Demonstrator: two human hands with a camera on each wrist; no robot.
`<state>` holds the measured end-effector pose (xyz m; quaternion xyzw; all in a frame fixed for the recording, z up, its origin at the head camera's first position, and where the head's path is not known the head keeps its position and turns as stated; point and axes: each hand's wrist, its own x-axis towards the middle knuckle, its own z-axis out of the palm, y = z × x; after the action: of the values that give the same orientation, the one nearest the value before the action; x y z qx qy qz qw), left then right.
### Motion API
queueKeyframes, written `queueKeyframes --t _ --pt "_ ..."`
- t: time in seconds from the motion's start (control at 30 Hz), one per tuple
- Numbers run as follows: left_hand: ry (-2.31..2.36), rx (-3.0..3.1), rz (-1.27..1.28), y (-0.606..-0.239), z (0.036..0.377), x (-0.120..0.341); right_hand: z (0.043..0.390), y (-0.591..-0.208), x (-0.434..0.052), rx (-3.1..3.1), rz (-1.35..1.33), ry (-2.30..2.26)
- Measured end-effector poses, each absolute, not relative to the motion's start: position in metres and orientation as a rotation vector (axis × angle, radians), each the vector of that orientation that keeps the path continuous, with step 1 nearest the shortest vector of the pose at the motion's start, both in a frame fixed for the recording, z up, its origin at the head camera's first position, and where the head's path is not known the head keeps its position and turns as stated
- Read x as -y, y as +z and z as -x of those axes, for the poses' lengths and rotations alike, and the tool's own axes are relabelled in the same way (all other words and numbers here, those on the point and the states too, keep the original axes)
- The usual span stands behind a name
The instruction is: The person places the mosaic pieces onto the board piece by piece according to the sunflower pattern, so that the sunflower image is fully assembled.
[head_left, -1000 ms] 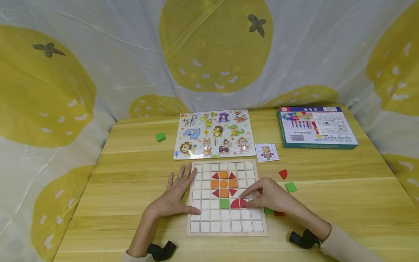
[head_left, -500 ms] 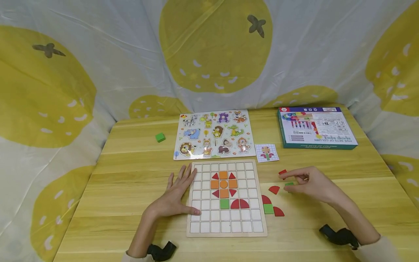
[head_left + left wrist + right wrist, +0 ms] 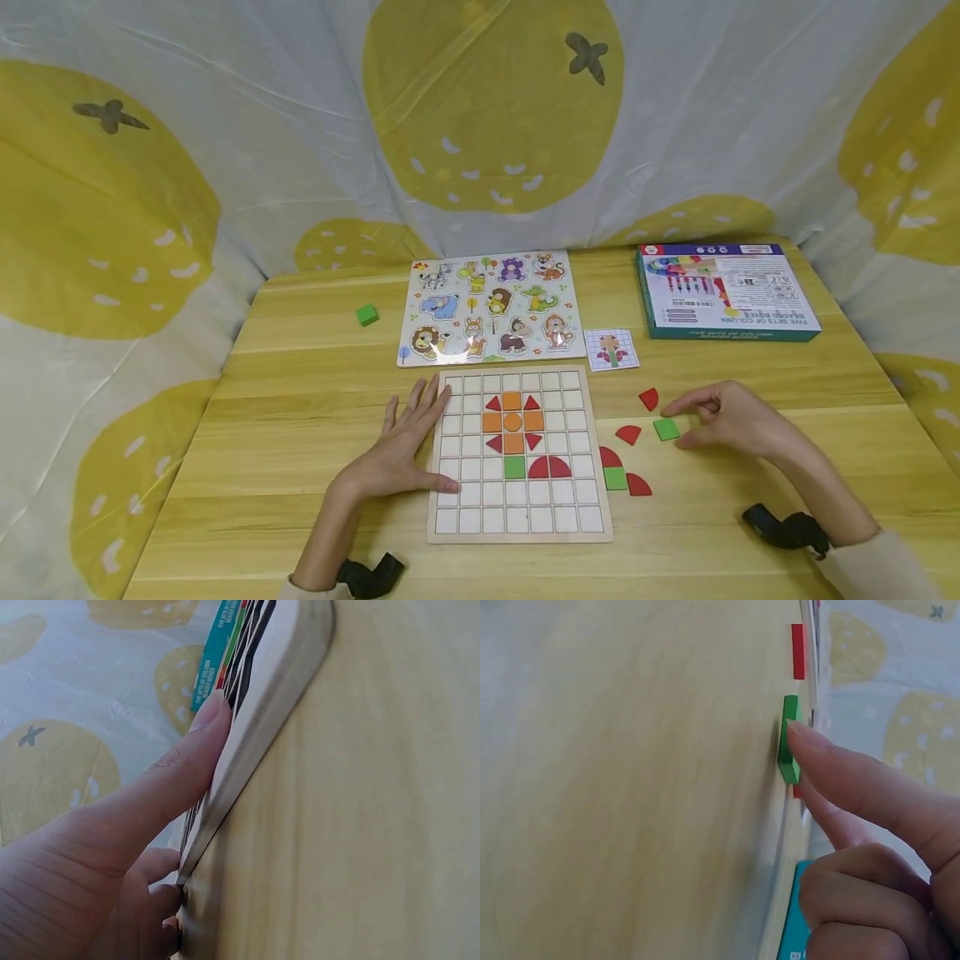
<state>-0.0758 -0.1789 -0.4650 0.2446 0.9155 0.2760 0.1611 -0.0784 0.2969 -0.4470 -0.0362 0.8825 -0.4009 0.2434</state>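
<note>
In the head view, my left hand (image 3: 397,450) rests on the left edge of a wooden grid board (image 3: 457,533), fingers spread. Its thumb (image 3: 184,765) lies on the board's face in the left wrist view. Orange squares, an orange circle, red triangles, a green square and two red quarter circles (image 3: 549,467) sit on the board. On the table to its right, my right hand (image 3: 731,421) has thumb and forefinger at opposite edges of a green square tile (image 3: 666,429). In the right wrist view, the thumb overlaps that tile (image 3: 788,742).
Loose red quarter circles (image 3: 628,434) and another green square (image 3: 615,477) lie right of the board. A pattern card (image 3: 613,350), animal puzzle (image 3: 491,308) and boxed toy (image 3: 727,292) are behind. One green block (image 3: 367,314) lies at the far left.
My right hand has let go of a red quarter circle on the board, leaving two side by side there. It has moved right to the loose green tile. My left hand stays put.
</note>
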Motion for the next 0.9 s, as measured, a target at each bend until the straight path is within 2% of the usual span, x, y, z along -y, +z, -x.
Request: queueKeyframes --t 0.67,0.9 --pt "0.794 -2.608 -0.722 -0.466 0.076 0.18 0.081 -0.445 -0.29 -2.456 0.18 -1.103" --pt "0.803 -2.6 -0.701 -0.464 0.075 0.179 0.076 -0.432 -0.259 -2.469 0.225 -1.177"
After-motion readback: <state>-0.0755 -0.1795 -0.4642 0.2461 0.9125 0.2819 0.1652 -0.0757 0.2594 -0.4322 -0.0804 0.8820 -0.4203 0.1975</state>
